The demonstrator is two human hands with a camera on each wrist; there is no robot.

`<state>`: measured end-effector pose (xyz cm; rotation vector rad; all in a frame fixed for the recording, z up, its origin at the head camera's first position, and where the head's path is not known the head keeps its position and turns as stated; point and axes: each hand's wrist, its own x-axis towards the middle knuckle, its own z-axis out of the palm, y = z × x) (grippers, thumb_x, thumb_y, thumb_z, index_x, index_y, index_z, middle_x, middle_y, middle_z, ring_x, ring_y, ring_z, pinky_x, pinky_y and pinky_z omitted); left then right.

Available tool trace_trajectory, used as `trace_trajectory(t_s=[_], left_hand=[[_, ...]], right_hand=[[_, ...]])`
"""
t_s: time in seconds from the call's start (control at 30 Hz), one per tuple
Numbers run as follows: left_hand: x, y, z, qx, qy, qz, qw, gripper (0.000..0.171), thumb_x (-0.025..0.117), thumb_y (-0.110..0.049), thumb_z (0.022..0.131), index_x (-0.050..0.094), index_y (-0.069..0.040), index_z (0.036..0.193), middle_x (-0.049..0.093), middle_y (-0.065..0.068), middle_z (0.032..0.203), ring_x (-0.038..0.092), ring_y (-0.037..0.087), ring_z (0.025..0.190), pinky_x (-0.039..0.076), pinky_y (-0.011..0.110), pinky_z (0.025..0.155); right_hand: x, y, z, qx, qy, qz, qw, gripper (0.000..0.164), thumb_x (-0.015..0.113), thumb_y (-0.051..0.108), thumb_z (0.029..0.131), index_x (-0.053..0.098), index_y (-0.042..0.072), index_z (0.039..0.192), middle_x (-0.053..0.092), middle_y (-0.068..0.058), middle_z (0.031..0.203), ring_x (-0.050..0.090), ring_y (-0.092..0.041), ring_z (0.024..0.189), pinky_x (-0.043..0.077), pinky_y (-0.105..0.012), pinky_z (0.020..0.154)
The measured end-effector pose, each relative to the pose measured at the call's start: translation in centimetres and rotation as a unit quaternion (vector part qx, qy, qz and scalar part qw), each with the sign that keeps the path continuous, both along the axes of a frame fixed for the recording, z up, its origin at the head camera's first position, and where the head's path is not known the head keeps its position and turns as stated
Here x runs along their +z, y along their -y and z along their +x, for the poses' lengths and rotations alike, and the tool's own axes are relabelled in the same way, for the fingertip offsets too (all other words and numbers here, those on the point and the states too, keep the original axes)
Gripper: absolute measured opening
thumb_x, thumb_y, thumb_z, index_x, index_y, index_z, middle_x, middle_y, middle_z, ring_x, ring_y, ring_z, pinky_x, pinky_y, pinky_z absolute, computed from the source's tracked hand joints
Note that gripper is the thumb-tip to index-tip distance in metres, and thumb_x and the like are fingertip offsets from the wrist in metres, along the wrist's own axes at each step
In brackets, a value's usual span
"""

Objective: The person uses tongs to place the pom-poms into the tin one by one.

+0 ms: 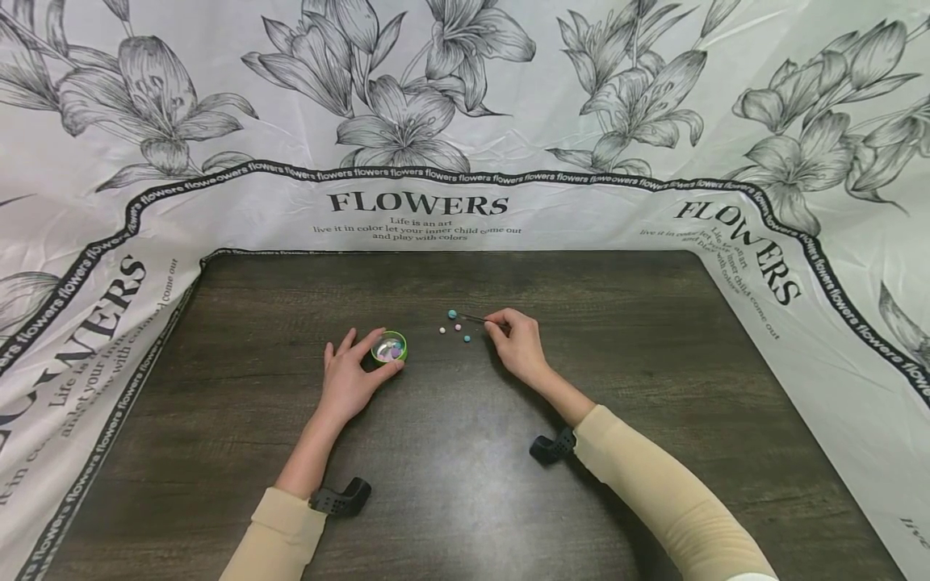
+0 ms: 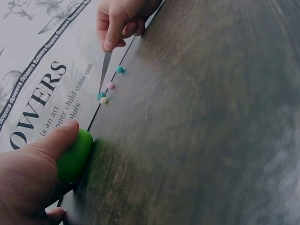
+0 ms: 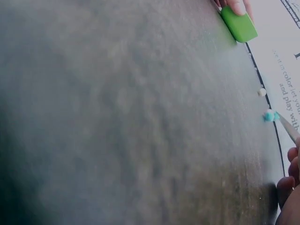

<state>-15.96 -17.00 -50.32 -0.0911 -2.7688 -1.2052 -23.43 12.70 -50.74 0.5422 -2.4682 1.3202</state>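
Observation:
My left hand (image 1: 347,383) grips a small green round container (image 2: 77,157) between thumb and fingers at its sides. Inside it lie several beads (image 1: 395,353) in purple, white and teal. To the right, my right hand (image 1: 519,343) pinches a pair of metal tweezers (image 2: 106,68), their tips pointing left. Those tips are right at a larger teal bead (image 1: 452,314) on the table. Close to it lie a pink bead (image 1: 458,328), a cream bead (image 1: 442,330) and a smaller teal bead (image 1: 467,339).
Both hands work over a dark wood-grain table (image 1: 450,484). White cloth with flower drawings and lettering (image 1: 417,203) lies along its back and sides. Each wrist wears a black camera band, such as the left one (image 1: 341,498).

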Motion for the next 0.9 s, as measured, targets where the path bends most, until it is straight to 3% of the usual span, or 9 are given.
trace_trajectory(t_s=[0.63, 0.9], left_hand=[[0.1, 0.0, 0.0, 0.001, 0.013, -0.005, 0.9999, 0.072, 0.082, -0.035, 0.089, 0.054, -0.008, 0.15, 0.058, 0.028, 0.14, 0.022, 0.046, 0.151, -0.004, 0.066, 0.119], [0.1, 0.0, -0.1, -0.002, 0.018, -0.003, 0.9998, 0.073, 0.082, -0.035, 0.09, 0.053, -0.008, 0.151, 0.058, 0.028, 0.14, 0.021, 0.044, 0.152, -0.004, 0.065, 0.12]], right_hand=[[1.7, 1.6, 1.1, 0.047, -0.016, 0.0, 0.999, 0.008, 0.069, 0.003, 0.099, 0.075, 0.0, 0.103, 0.074, -0.011, 0.097, 0.056, -0.016, 0.06, 0.044, -0.026, 0.055], [1.6, 2.0, 1.3, 0.056, -0.016, 0.0, 0.998, 0.008, 0.069, 0.003, 0.099, 0.075, 0.0, 0.103, 0.074, -0.01, 0.095, 0.056, -0.012, 0.058, 0.045, -0.025, 0.053]])
